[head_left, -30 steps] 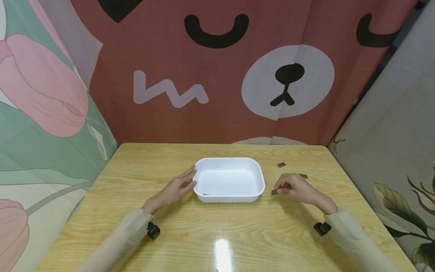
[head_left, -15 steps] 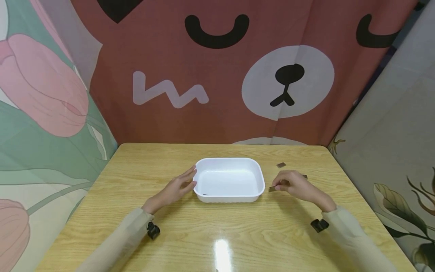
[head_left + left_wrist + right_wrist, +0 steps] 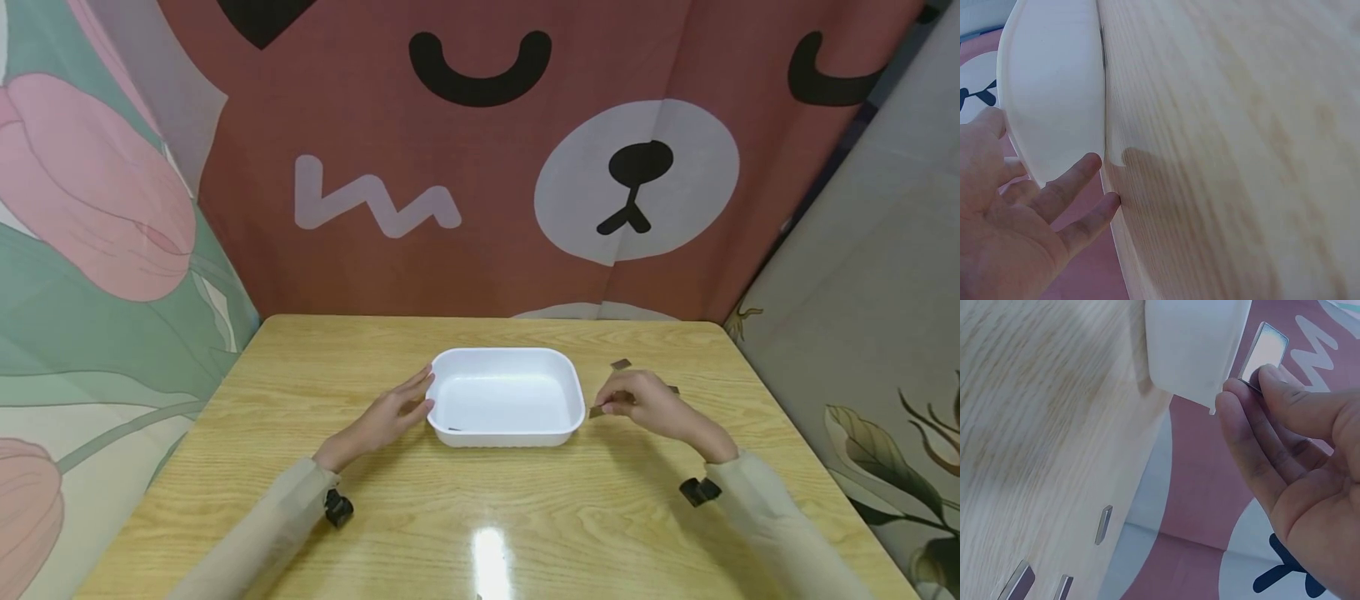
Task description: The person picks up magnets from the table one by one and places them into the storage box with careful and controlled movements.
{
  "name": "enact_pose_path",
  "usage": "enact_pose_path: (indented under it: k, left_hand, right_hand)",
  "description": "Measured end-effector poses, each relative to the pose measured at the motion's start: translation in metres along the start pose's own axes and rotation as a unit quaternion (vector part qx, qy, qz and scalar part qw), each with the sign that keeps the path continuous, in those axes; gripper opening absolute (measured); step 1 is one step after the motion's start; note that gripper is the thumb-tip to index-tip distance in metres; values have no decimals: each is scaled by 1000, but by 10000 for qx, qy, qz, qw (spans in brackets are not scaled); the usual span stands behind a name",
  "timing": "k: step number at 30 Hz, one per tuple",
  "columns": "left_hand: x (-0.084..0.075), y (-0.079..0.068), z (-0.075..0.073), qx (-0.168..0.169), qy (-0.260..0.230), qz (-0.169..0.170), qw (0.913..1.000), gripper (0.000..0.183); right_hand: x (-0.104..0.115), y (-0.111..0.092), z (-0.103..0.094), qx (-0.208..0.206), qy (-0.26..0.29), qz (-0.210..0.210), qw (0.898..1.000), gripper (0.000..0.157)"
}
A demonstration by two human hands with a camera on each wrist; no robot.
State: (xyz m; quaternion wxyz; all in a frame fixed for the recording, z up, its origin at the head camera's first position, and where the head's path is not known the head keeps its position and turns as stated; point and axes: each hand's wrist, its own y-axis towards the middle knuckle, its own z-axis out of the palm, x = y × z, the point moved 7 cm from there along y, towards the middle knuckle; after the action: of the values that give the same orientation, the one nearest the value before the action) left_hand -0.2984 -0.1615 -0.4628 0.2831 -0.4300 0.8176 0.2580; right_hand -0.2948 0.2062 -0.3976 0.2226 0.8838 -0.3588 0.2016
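A white rectangular tray (image 3: 506,437) stands on the wooden table. My left hand (image 3: 386,421) rests against its left end, fingers spread and nearly straight; the left wrist view shows this hand (image 3: 1029,219) along the tray's wall (image 3: 1054,94). Just off the tray's right end, my right hand (image 3: 645,404) pinches a small flat metal block (image 3: 1266,353) between thumb and fingertips. That block is rectangular and shiny, its lower end covered by the fingers. A dark sliver of another piece (image 3: 454,429) shows inside the tray at the front left.
Similar small metal blocks lie on the table to the tray's right, one farther back (image 3: 621,363) and one (image 3: 674,389) partly behind my right hand. In the right wrist view, several lie near the table edge, one block (image 3: 1104,525) apart. A printed curtain (image 3: 360,275) hangs behind the table.
My right hand has moved left and slightly away from me with the metal block, closer to the tray's right end. The left hand and the tray have stayed in place.
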Motion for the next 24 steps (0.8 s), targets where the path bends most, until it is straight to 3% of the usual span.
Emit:
enact_pose_path:
  k: [24]
  left_hand:
    - [-3,1,1,-17,-223,58,9997,61]
  right_hand:
    - [11,10,-2,-106,223,-193,9995,18]
